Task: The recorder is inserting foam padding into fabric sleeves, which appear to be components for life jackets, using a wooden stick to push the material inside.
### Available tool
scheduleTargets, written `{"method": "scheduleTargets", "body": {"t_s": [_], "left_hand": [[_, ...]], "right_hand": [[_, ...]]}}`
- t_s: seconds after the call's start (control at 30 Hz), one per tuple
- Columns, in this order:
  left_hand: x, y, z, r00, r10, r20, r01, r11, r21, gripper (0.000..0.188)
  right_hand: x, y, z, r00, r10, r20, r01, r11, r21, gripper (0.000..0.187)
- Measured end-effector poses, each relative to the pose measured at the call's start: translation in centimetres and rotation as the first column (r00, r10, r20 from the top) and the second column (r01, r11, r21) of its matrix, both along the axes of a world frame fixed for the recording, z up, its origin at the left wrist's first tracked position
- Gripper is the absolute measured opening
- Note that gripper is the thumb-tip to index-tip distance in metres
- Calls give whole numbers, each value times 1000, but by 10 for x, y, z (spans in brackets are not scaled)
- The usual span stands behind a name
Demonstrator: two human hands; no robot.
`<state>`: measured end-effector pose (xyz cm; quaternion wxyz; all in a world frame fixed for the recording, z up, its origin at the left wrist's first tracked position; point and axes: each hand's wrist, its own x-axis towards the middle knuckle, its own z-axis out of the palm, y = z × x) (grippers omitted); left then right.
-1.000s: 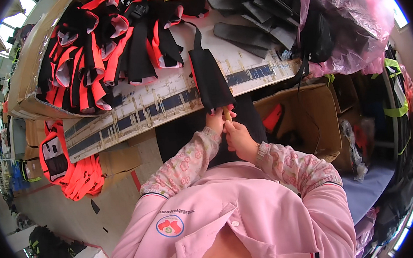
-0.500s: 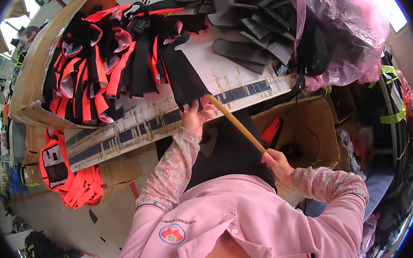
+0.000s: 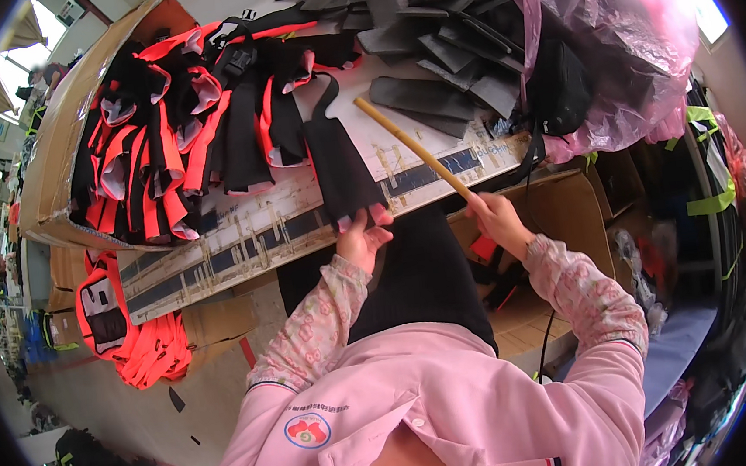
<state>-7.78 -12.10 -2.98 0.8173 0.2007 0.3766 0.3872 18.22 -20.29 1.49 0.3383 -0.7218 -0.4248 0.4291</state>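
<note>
The left hand pinches the black fabric piece by its lower end at the worktop's edge; the right hand grips the tan stick, its tip near grey strips. A weak pinch could drop the fabric; a wide swing could scatter strips.

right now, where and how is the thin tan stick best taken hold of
The stick is probably best taken by its near end, coming from the person's right: it is slim and straight, slanting from upper left down to the right grip, which holds that end. The far end is clear of the black fabric piece, which the left grip touches.
</note>
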Motion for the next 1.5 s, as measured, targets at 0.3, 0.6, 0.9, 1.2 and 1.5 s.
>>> {"method": "scheduleTargets", "body": {"t_s": [0.3,0.6,0.9,1.2,1.5], "left_hand": [[11,-17,0,994,-66,-86,67,998,5,31],[6,-15,0,992,-82,-95,84,996,16,27],[17,-2,47,995,-74,-72,77,996,47,29],[37,20,26,969,-90,229,96,995,-15,27],[41,-24,43,941,-68,331,29,992,120,31]], "right_hand": [[43,146,10,610,-357,708,203,933,296,42],[32,148,14,676,-475,563,357,880,314,59],[-14,68,132,990,-116,86,14,673,740,22],[-67,-18,212,503,-72,861,-844,172,508,31],[-98,19,107,252,98,963,-810,566,154,36]]}}
